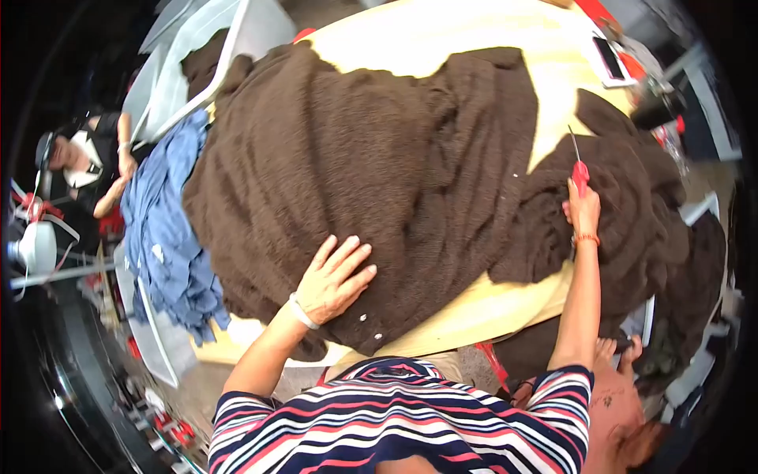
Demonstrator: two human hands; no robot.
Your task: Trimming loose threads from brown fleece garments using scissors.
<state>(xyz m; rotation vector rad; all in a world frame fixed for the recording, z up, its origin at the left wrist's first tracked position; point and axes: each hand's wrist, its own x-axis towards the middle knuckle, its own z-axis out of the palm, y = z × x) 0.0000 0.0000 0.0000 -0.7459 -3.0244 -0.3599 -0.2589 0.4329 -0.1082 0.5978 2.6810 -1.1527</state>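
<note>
A large brown fleecy garment or cloth (355, 142) is spread in folds over the pale yellow table (371, 39). My left hand (332, 286) lies flat on its near part, fingers apart, with a few small white specks close by. My right hand (583, 210) is closed round a red-handled tool with a thin pointed metal blade (580, 175), its tip pointing away from me. Whether it is a pair of scissors cannot be made out. Beneath that hand is a second heap of brown fleece (632, 186) on the table's right side.
Blue cloth (166, 221) hangs over the table's left edge. White plastic bins (229, 67) stand at the far left, one with brown cloth inside. A phone (608, 59) lies at the far right. One person (87, 158) is at the left; another (620, 403) is close by at my lower right.
</note>
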